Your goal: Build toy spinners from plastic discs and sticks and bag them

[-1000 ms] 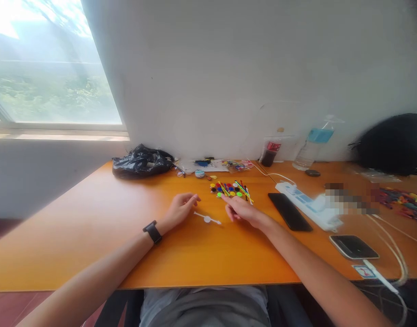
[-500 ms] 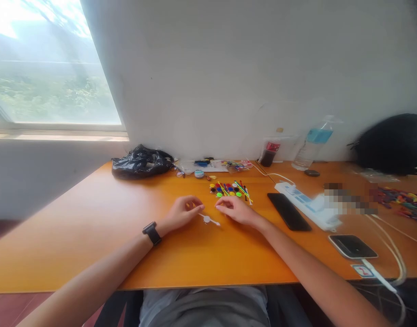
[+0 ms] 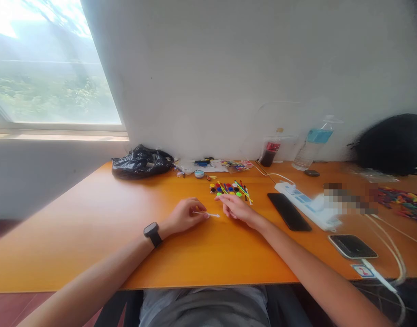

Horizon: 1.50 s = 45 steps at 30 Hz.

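In my left hand (image 3: 188,215), which has a black watch at the wrist, a thin white plastic stick (image 3: 213,215) is pinched between thumb and fingers. The stick points right and has a small arrow-like tip; a round part on it is partly covered by my fingertips. My right hand (image 3: 238,209) hovers to the right of the stick, index finger stretched out and the other fingers loosely curled, nothing visible in it. Just beyond it lie several small coloured discs (image 3: 212,190) and a group of thin coloured sticks (image 3: 244,190).
A black plastic bag (image 3: 142,162) lies at the back left. To the right are a black phone (image 3: 289,211), a white power strip (image 3: 299,200) with cables and a power bank (image 3: 353,246). Bottles (image 3: 312,143) stand by the wall. Coloured pieces (image 3: 404,202) lie far right.
My left hand has taken the white stick nearer its fingertips and turned it to lie more level. My right hand's index finger has stretched out toward the coloured discs.
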Tool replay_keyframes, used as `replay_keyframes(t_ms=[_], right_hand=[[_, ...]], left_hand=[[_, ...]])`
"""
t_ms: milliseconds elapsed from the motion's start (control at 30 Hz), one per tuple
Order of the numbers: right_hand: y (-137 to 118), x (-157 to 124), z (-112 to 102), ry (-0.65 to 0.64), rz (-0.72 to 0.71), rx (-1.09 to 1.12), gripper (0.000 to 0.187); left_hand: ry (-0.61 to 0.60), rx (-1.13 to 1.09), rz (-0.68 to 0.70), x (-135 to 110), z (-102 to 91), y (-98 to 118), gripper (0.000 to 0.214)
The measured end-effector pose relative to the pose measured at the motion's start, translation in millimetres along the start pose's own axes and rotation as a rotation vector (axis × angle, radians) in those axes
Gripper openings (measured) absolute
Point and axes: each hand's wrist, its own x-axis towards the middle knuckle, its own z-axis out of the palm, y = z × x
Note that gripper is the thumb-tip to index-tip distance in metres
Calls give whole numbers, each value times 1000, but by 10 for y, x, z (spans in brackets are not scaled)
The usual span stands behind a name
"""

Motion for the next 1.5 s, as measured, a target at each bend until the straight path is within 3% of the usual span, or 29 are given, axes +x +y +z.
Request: replay_keyframes(t_ms=[167,233,333,467,633,900,1100,1200,1367,1500], right_hand=[[-73,-45,-73,-1,112,128,47],[-88,-67,-82,-57,134,149,48],[-88,-77,-74,-132,139,172,67],[-82,-52,-79,-35,100,233,75],[-101,-33,-104,123,16,155,68],[48,29,67,59,-109,30,49],[89,-33,148,126,-153,89,45],[55,-135,11,55,-59,246,48],[12,-225,-209,-243,213,477,58],[12,-219,-223,-273,254,474,56]], left_hand=[[138,19,-46,17,-24,-45,34],[173,36,-64,23,-37,-68,37],[192,43,-73,24,-50,-88,40],[197,14,-82,17,-56,-85,41],[118,0,-40,-3,-74,4,39],[-80,72,163,-17,-57,50,26],[-38,97,90,3,-13,-29,30],[-20,96,77,0,2,-43,29],[-18,97,85,-27,-6,-24,28],[91,79,52,-62,-65,55,41]])
